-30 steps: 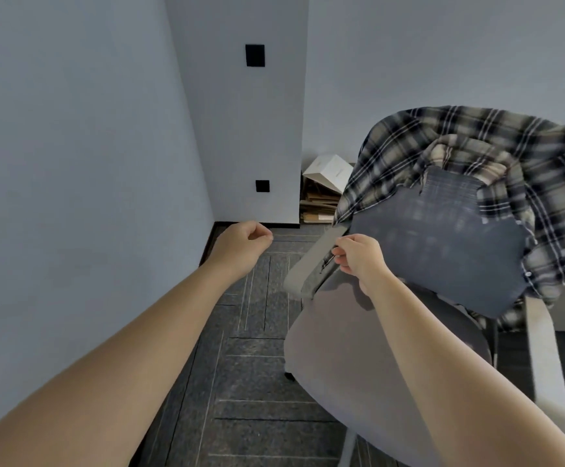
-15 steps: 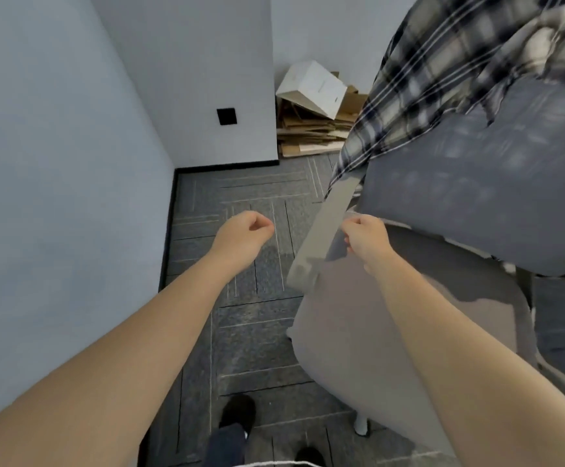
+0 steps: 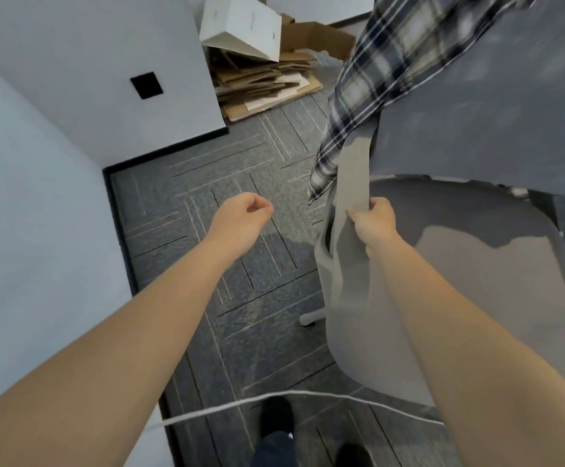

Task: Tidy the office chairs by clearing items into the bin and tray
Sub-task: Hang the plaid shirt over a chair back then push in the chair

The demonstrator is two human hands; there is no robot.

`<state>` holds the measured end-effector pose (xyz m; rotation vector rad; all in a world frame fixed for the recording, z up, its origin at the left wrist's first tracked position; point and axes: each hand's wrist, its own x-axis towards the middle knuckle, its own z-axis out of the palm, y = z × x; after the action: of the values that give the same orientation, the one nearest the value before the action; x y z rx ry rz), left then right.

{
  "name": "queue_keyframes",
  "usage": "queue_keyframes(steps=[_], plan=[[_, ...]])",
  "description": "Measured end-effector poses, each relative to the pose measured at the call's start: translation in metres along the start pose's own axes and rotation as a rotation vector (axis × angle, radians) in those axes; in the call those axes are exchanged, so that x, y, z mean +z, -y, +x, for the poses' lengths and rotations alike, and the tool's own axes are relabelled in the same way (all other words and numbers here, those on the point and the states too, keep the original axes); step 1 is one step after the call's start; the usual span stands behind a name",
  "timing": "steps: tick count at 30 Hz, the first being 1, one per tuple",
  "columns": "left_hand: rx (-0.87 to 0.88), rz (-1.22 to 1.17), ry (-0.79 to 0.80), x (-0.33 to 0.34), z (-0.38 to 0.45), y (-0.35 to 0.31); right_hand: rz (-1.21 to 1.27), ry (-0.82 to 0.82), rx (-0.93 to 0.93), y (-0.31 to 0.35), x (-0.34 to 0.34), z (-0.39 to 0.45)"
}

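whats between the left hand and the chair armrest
Only bare carpet floor lies between the left hand and the armrest, seen in the head view.

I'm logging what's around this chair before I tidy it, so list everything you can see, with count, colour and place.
Chair: one, light grey seat, dark grey back, at right.
Armrest: one, light grey, on the chair's left side.
Shirt: one, black and white plaid, draped over the chair back.
Cardboard pile: one stack, brown, on the floor by the wall.
Box: one, white, on top of the cardboard.
Wall plate: one, black, low on the wall.
Cord: one, white, across the bottom.
Shoes: two, black, on the carpet.
Left hand: curled, holding nothing.
Right hand: grips the armrest.
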<state>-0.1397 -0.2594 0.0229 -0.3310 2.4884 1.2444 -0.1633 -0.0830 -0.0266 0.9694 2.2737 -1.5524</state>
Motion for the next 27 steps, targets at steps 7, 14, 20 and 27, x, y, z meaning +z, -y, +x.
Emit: queue_keyframes(steps=[7, 14, 20, 27], plan=[[0.067, -0.028, 0.065, 0.015, 0.001, -0.011, -0.077, 0.036, -0.021, -0.014, -0.011, -0.015], [0.093, -0.042, 0.084, 0.028, -0.032, -0.014, -0.198, 0.179, 0.016, -0.047, -0.04, -0.052], [0.136, -0.082, 0.027, 0.023, -0.079, -0.024, -0.342, 0.088, -0.079, -0.053, -0.07, -0.092], [0.197, -0.163, -0.105, -0.004, -0.138, -0.056, -0.168, 0.024, -0.328, 0.012, -0.106, -0.157]])
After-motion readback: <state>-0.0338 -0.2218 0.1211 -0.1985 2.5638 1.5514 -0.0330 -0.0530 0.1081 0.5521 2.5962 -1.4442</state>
